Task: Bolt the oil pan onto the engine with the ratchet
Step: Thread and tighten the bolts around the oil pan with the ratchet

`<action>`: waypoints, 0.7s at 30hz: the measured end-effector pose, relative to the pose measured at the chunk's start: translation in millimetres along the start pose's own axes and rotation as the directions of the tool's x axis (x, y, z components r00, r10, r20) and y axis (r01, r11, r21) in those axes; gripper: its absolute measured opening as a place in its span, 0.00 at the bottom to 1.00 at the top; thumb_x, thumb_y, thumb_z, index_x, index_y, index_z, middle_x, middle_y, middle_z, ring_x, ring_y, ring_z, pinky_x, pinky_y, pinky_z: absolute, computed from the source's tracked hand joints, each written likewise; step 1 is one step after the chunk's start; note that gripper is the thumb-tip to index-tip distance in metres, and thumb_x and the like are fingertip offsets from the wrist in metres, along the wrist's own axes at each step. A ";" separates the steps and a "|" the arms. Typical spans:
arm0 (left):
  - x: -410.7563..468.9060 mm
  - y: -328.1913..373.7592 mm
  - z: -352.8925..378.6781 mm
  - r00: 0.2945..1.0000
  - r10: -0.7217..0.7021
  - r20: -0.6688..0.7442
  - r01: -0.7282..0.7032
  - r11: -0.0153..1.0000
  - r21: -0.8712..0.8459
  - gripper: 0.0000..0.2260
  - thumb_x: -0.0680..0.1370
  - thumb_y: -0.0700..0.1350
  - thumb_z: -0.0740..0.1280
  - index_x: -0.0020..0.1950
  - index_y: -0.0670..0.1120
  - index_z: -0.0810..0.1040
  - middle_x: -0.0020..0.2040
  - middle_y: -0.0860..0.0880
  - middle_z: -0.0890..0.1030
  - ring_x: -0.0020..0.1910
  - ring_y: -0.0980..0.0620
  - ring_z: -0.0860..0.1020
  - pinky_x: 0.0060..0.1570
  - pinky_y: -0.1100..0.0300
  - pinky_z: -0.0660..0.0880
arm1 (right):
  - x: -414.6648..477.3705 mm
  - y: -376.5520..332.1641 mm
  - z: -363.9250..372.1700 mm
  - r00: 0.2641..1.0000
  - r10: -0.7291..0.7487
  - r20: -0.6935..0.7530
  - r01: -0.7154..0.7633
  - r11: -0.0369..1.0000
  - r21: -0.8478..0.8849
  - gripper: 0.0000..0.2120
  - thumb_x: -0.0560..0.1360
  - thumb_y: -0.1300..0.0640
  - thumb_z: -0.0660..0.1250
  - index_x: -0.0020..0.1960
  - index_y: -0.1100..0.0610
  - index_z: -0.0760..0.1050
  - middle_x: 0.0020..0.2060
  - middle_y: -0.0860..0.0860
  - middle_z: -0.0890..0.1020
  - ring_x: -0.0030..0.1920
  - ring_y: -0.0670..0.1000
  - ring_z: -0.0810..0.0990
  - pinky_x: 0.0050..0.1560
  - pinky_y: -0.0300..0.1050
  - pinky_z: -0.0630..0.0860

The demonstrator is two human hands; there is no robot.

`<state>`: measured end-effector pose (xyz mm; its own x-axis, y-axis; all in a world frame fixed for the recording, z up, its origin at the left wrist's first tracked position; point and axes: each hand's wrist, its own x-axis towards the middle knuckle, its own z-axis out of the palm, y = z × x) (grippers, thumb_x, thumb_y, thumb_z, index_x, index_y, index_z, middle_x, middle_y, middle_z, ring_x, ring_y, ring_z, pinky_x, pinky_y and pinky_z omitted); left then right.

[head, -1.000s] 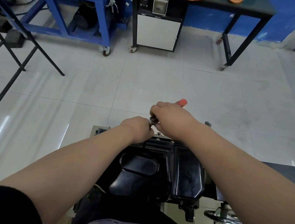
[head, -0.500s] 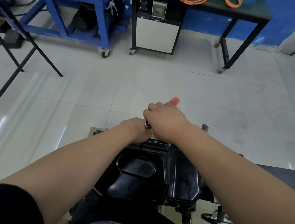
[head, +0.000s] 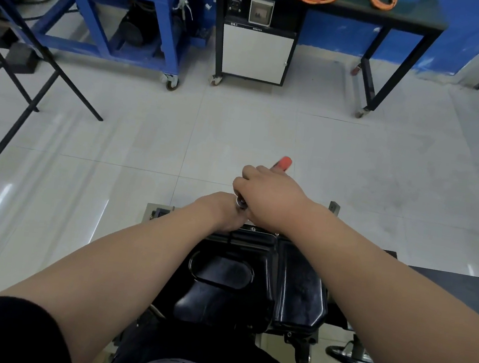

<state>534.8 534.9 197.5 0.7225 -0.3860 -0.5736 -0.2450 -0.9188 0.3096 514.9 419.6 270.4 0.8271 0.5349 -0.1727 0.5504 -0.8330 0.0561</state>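
The black oil pan lies on the engine below me, its far flange under my hands. My right hand grips the ratchet by its handle; only the red handle tip and the chrome head show. My left hand is curled at the ratchet head, over the far edge of the pan. The bolt under the head is hidden by my hands.
A blue wheeled frame and a black workbench with a white cabinet door and orange cables stand at the far wall. A black folding stand is at the left. A chrome stool base sits at the lower right.
The ratchet handle swung left, then back a little to the right, with my right hand on it. My left hand stayed at the ratchet head.
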 end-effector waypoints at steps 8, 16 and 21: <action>-0.7 -7.8 2.8 0.998 -0.028 0.060 0.034 0.993 -0.113 0.10 0.78 0.44 0.57 0.53 0.44 0.76 0.55 0.43 0.79 0.56 0.44 0.75 0.57 0.57 0.72 | 5.9 -10.7 -0.1 0.957 0.258 0.135 -0.267 0.963 0.048 0.18 0.77 0.41 0.55 0.39 0.54 0.72 0.38 0.51 0.73 0.39 0.55 0.74 0.34 0.43 0.63; 4.5 -5.4 8.6 0.994 -0.107 -0.028 0.105 0.992 -0.075 0.12 0.77 0.44 0.53 0.51 0.45 0.75 0.54 0.43 0.79 0.50 0.44 0.75 0.48 0.57 0.69 | 5.6 -8.2 1.2 0.973 0.224 0.050 -0.225 0.974 0.023 0.15 0.77 0.46 0.58 0.54 0.56 0.73 0.49 0.52 0.77 0.44 0.55 0.76 0.40 0.45 0.63; 0.0 -9.7 11.4 0.988 -0.138 -0.071 0.119 0.969 -0.217 0.09 0.77 0.43 0.54 0.44 0.45 0.73 0.46 0.44 0.78 0.46 0.43 0.76 0.43 0.57 0.70 | 10.2 -16.1 2.9 0.957 0.267 0.117 -0.275 0.959 0.066 0.13 0.77 0.47 0.57 0.51 0.56 0.72 0.44 0.50 0.77 0.39 0.55 0.72 0.32 0.43 0.59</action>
<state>529.7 542.9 185.9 0.7937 -0.2489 -0.5551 -0.0108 -0.9181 0.3963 514.2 438.0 264.8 0.9248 0.2731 -0.2650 0.2926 -0.9556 0.0361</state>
